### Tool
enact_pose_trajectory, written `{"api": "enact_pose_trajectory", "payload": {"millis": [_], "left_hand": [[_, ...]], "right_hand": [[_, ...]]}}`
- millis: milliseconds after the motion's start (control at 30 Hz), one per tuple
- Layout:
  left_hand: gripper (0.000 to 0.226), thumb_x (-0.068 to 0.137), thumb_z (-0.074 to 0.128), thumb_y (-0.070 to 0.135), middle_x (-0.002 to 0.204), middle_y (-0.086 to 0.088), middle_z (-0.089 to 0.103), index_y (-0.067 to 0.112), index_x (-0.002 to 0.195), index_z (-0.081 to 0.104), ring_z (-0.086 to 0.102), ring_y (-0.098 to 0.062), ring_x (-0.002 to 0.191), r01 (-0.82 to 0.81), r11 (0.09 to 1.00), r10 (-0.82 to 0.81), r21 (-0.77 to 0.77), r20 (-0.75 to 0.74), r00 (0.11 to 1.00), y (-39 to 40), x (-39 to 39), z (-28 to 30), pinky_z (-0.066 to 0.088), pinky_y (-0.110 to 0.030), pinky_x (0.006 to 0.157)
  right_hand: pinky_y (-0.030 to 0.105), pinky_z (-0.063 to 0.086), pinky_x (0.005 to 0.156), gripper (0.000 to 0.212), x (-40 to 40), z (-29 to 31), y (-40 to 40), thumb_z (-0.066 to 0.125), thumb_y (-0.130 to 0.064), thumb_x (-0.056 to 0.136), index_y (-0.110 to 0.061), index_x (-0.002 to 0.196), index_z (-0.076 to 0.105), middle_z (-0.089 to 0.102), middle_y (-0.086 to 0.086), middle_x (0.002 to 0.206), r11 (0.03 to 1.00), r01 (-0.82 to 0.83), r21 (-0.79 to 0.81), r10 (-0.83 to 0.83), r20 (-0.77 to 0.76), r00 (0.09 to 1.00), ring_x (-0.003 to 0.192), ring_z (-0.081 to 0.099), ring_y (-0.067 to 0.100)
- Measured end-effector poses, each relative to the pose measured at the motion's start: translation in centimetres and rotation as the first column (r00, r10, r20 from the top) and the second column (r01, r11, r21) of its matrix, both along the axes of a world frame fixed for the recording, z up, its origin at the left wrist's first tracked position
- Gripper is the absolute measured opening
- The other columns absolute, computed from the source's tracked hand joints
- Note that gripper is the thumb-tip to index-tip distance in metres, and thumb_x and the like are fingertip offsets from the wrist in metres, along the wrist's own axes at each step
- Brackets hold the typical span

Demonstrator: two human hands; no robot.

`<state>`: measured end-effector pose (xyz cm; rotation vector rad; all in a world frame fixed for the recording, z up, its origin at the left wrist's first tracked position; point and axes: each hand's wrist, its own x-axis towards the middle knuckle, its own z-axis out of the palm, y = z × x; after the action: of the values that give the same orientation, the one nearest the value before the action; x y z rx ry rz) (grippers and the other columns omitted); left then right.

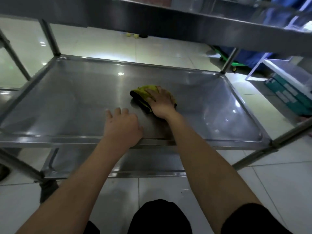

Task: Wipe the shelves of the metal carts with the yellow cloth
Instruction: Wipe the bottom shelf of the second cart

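Observation:
The middle shelf [67, 102] of a stainless steel cart fills the view. A yellow cloth [141, 93] with a dark edge lies bunched near the shelf's centre. My right hand [160, 102] lies flat on top of the cloth, fingers spread and straight, pressing it onto the metal. My left hand [122, 127] rests palm down on the shelf just inside its near rim, left of the cloth and apart from it, fingers loosely spread.
The cart's top shelf [185, 19] overhangs close above. A lower shelf [135, 161] shows beneath the near rim. Upright posts [52, 39] stand at the corners. Right of the cart are teal boxes [287, 97] and a clear bin [290, 71] on white floor tiles.

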<state>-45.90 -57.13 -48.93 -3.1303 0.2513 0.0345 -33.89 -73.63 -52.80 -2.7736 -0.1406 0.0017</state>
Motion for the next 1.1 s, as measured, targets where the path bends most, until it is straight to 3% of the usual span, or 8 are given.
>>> {"api": "enact_pose_trajectory", "payload": {"millis": [167,267,433,600,733,1000,1100], "left_hand": [[0.033,0.094,0.046,0.041,0.123,-0.008,0.059,0.021,0.114,0.064,0.052,-0.032,0.117,0.181,0.977,-0.175,-0.116,0.061,0.983,-9.1,0.5,0.6,0.043,-0.047,0.097],[0.041,0.095,0.046,0.053,0.125,-0.004,0.056,0.023,0.115,0.066,0.05,-0.029,0.121,0.283,0.945,-0.284,-0.166,0.019,0.959,-13.6,0.6,-0.3,0.046,-0.048,0.097],[0.057,0.087,0.041,0.072,0.126,-0.001,0.053,0.032,0.123,0.061,0.048,-0.026,0.125,0.29,0.951,-0.287,-0.106,0.047,0.957,-16.1,0.2,-2.1,0.044,-0.048,0.099],[0.088,0.072,0.022,0.093,0.134,0.0,0.048,0.034,0.13,0.052,0.041,-0.025,0.131,0.324,0.94,-0.325,-0.107,0.005,0.946,-17.8,0.0,-1.9,0.04,-0.05,0.103],[0.121,0.049,0.023,0.108,0.146,0.0,0.039,0.036,0.145,0.04,0.032,-0.026,0.139,0.337,0.934,-0.348,-0.117,-0.092,0.933,-18.1,0.9,-1.4,0.033,-0.053,0.11],[0.119,0.047,0.031,0.107,0.144,-0.001,0.042,0.036,0.142,0.045,0.036,-0.026,0.136,0.332,0.935,-0.344,-0.125,-0.087,0.935,-19.6,1.4,-1.3,0.033,-0.054,0.111],[0.116,0.049,0.038,0.105,0.146,-0.002,0.041,0.035,0.142,0.046,0.038,-0.026,0.137,0.335,0.929,-0.351,-0.155,-0.088,0.932,-20.0,1.4,-0.9,0.033,-0.053,0.112]], "right_hand": [[0.049,0.013,0.121,0.052,-0.2,0.5,-11.9,0.033,-0.048,0.103,-0.037,0.153,0.026,0.011,0.004,0.165,0.989,0.149,-0.008,-0.15,-0.044,0.988,0.149,0.014,0.032],[0.049,0.012,0.121,0.052,-1.5,0.9,-19.4,0.031,-0.049,0.104,-0.035,0.154,0.026,0.014,0.007,0.164,0.961,0.269,-0.06,-0.271,-0.037,0.962,0.149,0.016,0.032],[0.05,0.01,0.12,0.049,-4.1,1.4,-30.5,0.032,-0.049,0.102,-0.038,0.15,0.032,0.019,0.01,0.161,0.841,0.522,-0.146,-0.523,0.034,0.852,0.147,0.019,0.033],[0.052,-0.003,0.121,0.048,-4.6,1.1,-32.5,0.028,-0.047,0.103,-0.041,0.151,0.028,0.01,0.007,0.164,0.846,0.523,-0.107,-0.522,0.034,0.852,0.15,0.008,0.033],[0.053,0.002,0.12,0.047,-7.0,1.1,-34.0,0.028,-0.051,0.103,-0.043,0.149,0.03,0.015,0.007,0.163,0.875,0.462,-0.145,-0.461,0.043,0.886,0.148,0.016,0.037],[0.052,0.027,0.115,0.048,-15.0,1.1,-34.5,0.035,-0.051,0.1,-0.042,0.147,0.034,0.025,0.01,0.16,0.869,0.429,-0.247,-0.433,0.039,0.901,0.138,0.035,0.041],[0.054,0.028,0.113,0.048,-17.7,0.9,-33.9,0.038,-0.052,0.099,-0.044,0.146,0.035,0.029,0.01,0.158,0.852,0.456,-0.258,-0.459,0.052,0.887,0.135,0.037,0.044]]}}
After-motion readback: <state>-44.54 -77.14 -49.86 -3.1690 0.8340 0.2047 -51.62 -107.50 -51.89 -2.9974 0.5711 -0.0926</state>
